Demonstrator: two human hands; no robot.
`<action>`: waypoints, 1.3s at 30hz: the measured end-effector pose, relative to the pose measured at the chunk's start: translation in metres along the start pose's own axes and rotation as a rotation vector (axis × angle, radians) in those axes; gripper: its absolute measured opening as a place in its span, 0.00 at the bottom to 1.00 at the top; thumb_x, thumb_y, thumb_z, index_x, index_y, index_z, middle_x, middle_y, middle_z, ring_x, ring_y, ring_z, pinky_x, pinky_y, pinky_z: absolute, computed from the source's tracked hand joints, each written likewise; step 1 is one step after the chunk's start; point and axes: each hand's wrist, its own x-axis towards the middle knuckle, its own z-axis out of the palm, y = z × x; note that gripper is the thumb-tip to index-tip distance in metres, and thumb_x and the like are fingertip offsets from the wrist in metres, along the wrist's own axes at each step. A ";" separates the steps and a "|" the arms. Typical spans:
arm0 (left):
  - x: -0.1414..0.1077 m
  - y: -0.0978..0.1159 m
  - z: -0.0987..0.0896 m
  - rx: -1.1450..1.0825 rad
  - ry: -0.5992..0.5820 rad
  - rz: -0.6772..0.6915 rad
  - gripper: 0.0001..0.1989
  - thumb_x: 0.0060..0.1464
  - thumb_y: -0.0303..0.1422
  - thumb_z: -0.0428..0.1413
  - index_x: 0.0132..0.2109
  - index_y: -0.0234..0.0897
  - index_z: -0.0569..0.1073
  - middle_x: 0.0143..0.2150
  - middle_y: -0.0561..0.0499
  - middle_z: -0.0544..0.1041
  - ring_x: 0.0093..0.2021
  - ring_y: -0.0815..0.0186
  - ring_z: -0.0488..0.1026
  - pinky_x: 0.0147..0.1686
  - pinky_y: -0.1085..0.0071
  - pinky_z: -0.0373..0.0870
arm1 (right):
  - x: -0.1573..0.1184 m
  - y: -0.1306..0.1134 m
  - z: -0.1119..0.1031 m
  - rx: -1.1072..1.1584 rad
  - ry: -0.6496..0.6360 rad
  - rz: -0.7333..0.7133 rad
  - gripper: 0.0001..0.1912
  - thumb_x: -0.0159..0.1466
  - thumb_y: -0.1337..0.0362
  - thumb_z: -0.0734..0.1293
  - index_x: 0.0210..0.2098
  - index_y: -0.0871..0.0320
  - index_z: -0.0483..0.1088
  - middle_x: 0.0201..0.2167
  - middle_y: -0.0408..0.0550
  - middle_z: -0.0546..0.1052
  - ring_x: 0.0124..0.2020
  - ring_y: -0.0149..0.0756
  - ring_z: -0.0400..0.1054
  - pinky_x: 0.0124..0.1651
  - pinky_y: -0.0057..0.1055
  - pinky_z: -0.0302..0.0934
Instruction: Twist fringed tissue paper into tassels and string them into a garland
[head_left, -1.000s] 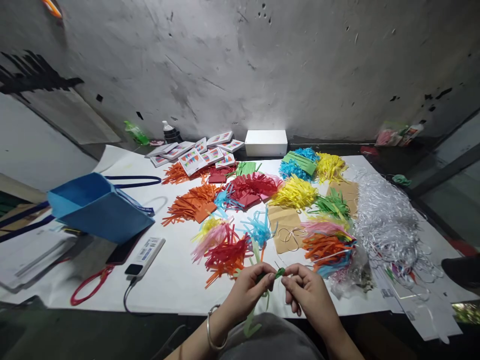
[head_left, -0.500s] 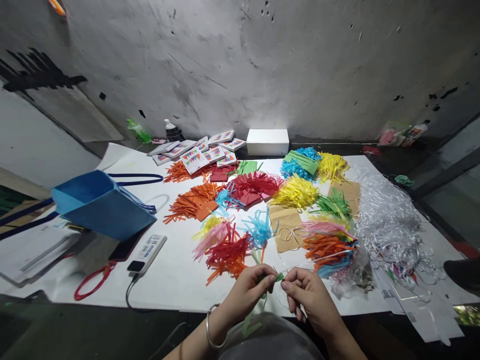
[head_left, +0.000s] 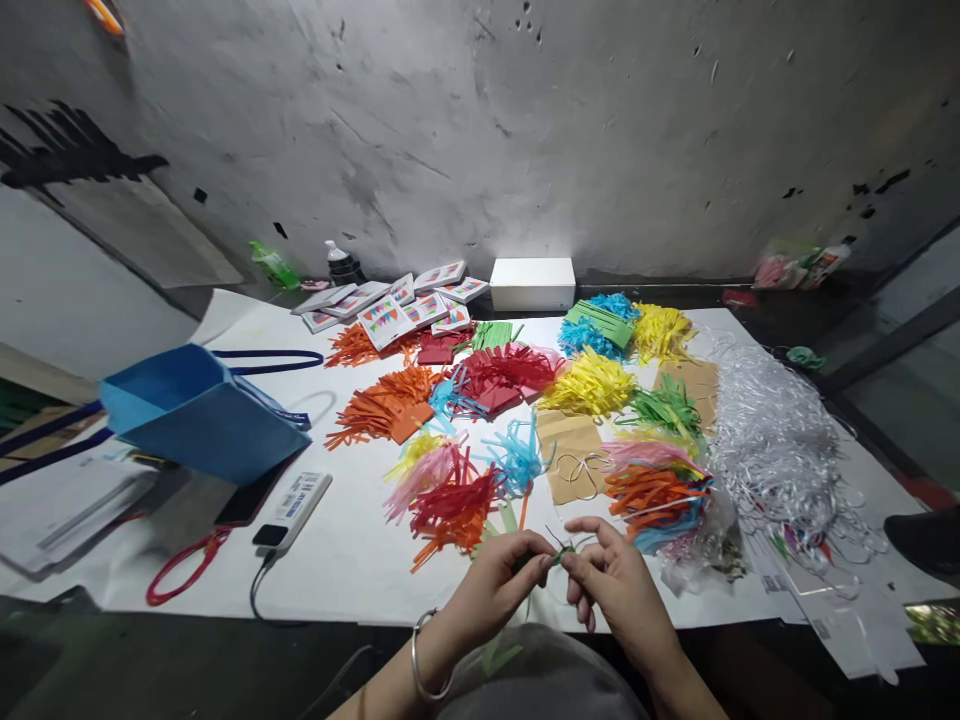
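At the table's front edge, my left hand (head_left: 517, 568) pinches a green paper tassel (head_left: 564, 552), of which a small twisted part shows between the fingertips. Pale green strips hang below that hand and over my lap. My right hand (head_left: 600, 565) closes thumb and fingertip on the same green piece, its index finger raised. A thin dark strand and a white string show beside the fingertips. Just beyond my hands lie a red and orange tassel bunch (head_left: 457, 505), light blue strips (head_left: 517, 460) and a brown paper piece (head_left: 570, 480) with string on it.
A blue bag (head_left: 202, 410), a white power bank (head_left: 296, 510) with a cable and a red loop (head_left: 184, 570) lie left. Fringed paper in several colours covers the middle. White string (head_left: 780, 440) is heaped right. Printed cards (head_left: 386, 320) and a white box (head_left: 532, 285) stand at the back.
My right index finger has lifted and stretched out over the green piece. The dark strand at the fingertips shows more now. My left hand stays nearly still.
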 end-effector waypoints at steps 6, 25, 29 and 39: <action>0.000 -0.006 0.007 0.156 0.018 0.069 0.12 0.61 0.37 0.49 0.40 0.37 0.75 0.36 0.45 0.78 0.37 0.64 0.72 0.39 0.71 0.66 | 0.004 0.003 -0.001 -0.366 0.058 -0.239 0.20 0.62 0.46 0.63 0.30 0.58 0.69 0.24 0.45 0.72 0.25 0.32 0.67 0.27 0.27 0.59; 0.088 -0.157 -0.094 0.507 0.604 -0.307 0.14 0.61 0.28 0.45 0.45 0.32 0.74 0.46 0.41 0.74 0.50 0.59 0.69 0.51 0.63 0.62 | 0.030 0.045 -0.061 -0.031 0.454 -0.128 0.25 0.53 0.42 0.69 0.38 0.54 0.64 0.17 0.35 0.65 0.18 0.30 0.59 0.18 0.24 0.47; 0.093 -0.186 -0.141 0.609 0.666 -0.482 0.10 0.58 0.28 0.50 0.43 0.31 0.74 0.47 0.38 0.73 0.53 0.54 0.66 0.52 0.60 0.60 | 0.035 0.054 -0.066 -0.097 0.426 -0.082 0.29 0.49 0.38 0.69 0.38 0.55 0.66 0.16 0.37 0.66 0.16 0.30 0.57 0.18 0.25 0.46; 0.072 -0.211 -0.170 0.560 0.650 -0.516 0.08 0.55 0.32 0.54 0.41 0.35 0.75 0.40 0.46 0.78 0.43 0.61 0.73 0.44 0.69 0.67 | 0.048 0.070 -0.053 -0.328 0.341 -0.118 0.26 0.53 0.37 0.64 0.31 0.55 0.67 0.12 0.37 0.64 0.16 0.32 0.57 0.21 0.28 0.49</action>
